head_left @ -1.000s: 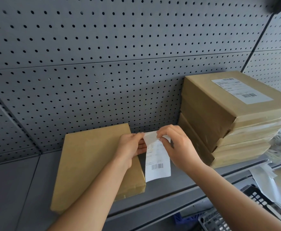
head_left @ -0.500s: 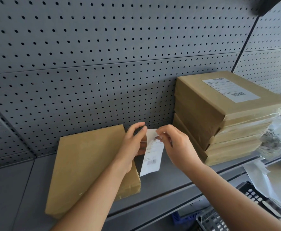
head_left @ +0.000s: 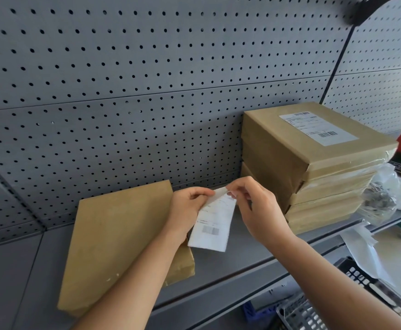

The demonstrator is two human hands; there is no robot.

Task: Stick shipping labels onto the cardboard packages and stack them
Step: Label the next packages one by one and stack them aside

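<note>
— Nearest the camera, below the shelf: corner of a black basket and a wire one, low right.

— And above the shelf's front edge?

— Two bare forearms reaching in. Left hand and right hand held close together over the shelf, both pinching the top edge of a white label. Left thumb and forefinger closed on the upper left corner; right fingertips closed on the upper right, peeling a thin layer away there. Label hanging down in the air, barcode toward its lower end, print too blurred to read.

— On the shelf itself?

— Left part: one flat brown package, bare on top, lying partly under the left wrist, just beside the hanging label. Right part: a stack of similar packages, clear tape along their edges, the top one bearing a stuck label with barcodes. Crumpled clear plastic touching the stack's right side.

— Behind the shelf?

— Grey pegboard, rows of small holes, rising as the back wall.
</note>
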